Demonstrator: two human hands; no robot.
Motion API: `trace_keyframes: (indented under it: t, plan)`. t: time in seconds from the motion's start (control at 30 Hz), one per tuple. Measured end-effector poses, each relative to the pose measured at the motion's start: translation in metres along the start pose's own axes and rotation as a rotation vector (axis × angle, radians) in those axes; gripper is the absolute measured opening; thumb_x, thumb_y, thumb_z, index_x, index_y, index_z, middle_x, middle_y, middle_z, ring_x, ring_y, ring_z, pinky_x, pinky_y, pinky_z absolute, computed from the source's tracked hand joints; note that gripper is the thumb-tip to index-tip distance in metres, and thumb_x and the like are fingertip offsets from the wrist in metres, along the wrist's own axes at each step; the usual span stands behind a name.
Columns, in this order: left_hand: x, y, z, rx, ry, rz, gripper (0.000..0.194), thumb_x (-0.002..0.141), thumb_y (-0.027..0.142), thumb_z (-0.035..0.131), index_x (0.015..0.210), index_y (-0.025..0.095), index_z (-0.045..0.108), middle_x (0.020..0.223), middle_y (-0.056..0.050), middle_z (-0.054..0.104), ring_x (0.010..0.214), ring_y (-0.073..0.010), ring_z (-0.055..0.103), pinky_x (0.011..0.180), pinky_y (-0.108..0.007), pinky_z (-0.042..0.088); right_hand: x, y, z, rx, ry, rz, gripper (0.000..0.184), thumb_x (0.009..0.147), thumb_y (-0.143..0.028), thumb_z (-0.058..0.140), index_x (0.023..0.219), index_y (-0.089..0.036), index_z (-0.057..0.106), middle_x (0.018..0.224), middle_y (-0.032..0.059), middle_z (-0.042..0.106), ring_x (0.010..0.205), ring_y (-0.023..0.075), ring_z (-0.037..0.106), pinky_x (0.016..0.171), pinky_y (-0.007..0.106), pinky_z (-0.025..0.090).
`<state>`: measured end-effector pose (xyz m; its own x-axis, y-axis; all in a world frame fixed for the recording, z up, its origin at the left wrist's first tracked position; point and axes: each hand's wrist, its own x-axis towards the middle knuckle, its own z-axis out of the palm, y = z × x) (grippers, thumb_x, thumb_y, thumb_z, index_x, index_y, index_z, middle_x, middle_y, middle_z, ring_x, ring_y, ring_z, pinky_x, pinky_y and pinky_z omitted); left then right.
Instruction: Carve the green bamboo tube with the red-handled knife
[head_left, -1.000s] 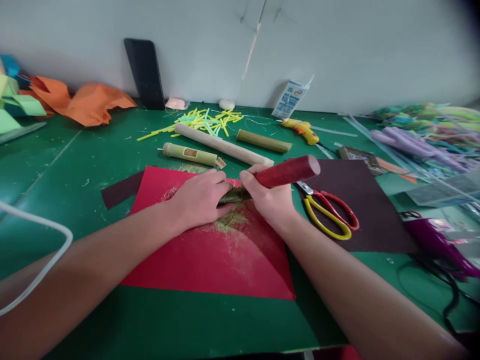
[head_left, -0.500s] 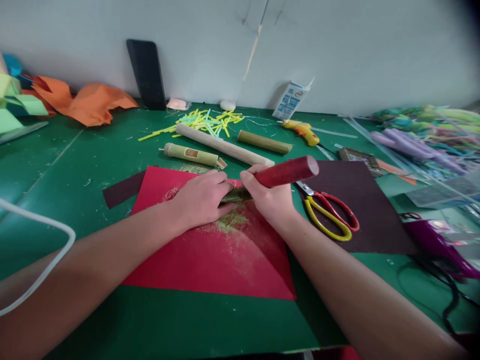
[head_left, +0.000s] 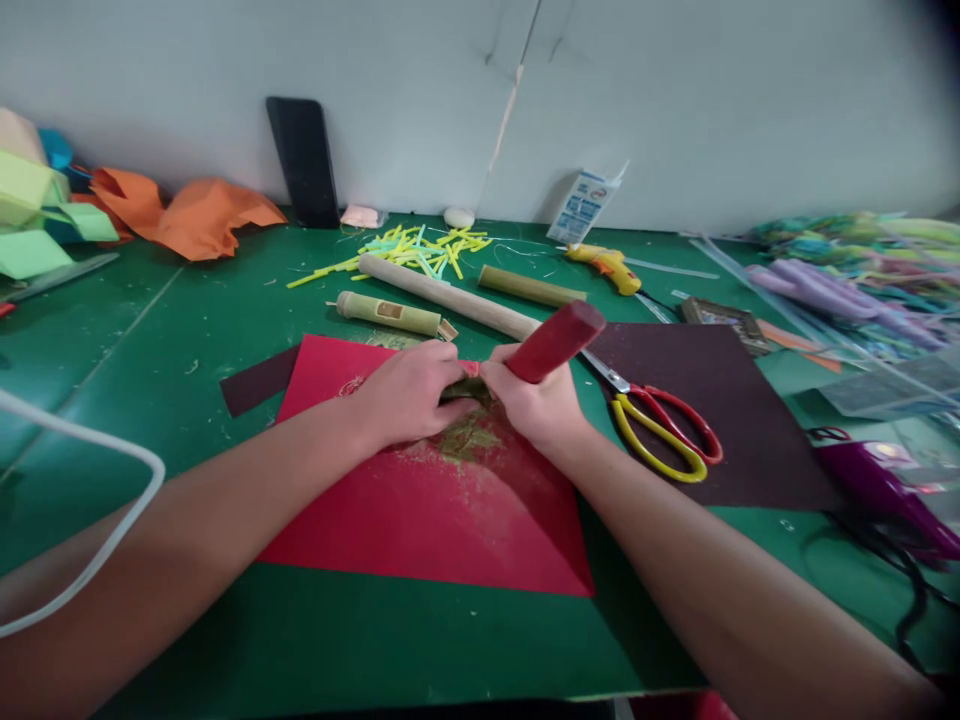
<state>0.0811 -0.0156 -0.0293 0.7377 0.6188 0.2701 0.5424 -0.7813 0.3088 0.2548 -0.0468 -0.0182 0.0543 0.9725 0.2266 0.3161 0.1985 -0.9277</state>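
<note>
My left hand point(head_left: 405, 395) is closed over a short green bamboo piece point(head_left: 466, 388), pressing it onto a red paper sheet point(head_left: 420, 510). My right hand point(head_left: 536, 405) grips a tool by its dark red handle point(head_left: 556, 341), which points up and to the right; the working end is hidden between my hands. Green-yellow shavings point(head_left: 466, 440) lie on the red sheet just below my hands.
On the green mat point(head_left: 180, 330) lie red-and-yellow scissors point(head_left: 660, 430) on a dark brown sheet point(head_left: 712, 400), a wooden rod point(head_left: 450, 293), two bamboo tubes point(head_left: 390, 314), yellow strips point(head_left: 412, 248), a glue gun point(head_left: 604, 265), a black phone point(head_left: 304, 160) against the wall, and orange paper point(head_left: 202, 215).
The red handle has swung from nearly level to steeper, pointing more upward. Both hands stay on the bamboo piece. The view has shifted slightly.
</note>
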Motion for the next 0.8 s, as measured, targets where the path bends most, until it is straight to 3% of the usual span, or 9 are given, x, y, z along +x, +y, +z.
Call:
trace_keyframes:
  t: [0.17, 0.4, 0.8]
  plan:
    - [0.0003, 0.0003, -0.0004, 0.016, 0.005, -0.011, 0.028, 0.092, 0.037, 0.065, 0.097, 0.011, 0.075, 0.089, -0.009, 0.063, 0.086, -0.0230, 0.062, 0.076, -0.036, 0.052, 0.0026, 0.0021, 0.0016, 0.032, 0.170, -0.036, 0.026, 0.073, -0.026, 0.060, 0.050, -0.022, 0.048, 0.052, -0.0042, 0.043, 0.055, 0.0116, 0.040, 0.055, 0.030, 0.034]
    - [-0.0002, 0.0006, 0.0001, 0.006, 0.002, -0.001, 0.029, 0.091, 0.036, 0.066, 0.098, 0.009, 0.074, 0.090, -0.011, 0.064, 0.089, -0.0254, 0.064, 0.078, -0.038, 0.053, 0.0060, 0.0027, 0.0040, -0.041, 0.175, -0.071, 0.024, 0.076, -0.027, 0.061, 0.055, -0.022, 0.050, 0.057, -0.0037, 0.046, 0.060, 0.0125, 0.044, 0.059, 0.029, 0.037]
    - [-0.0007, -0.0015, 0.0027, -0.019, 0.006, 0.001, 0.028, 0.092, 0.038, 0.064, 0.096, 0.011, 0.073, 0.090, -0.010, 0.064, 0.089, -0.0259, 0.063, 0.076, -0.038, 0.052, 0.0058, 0.0019, 0.0032, -0.047, 0.095, -0.065, 0.025, 0.073, -0.025, 0.059, 0.051, -0.022, 0.048, 0.052, -0.0049, 0.042, 0.054, 0.0105, 0.038, 0.053, 0.028, 0.032]
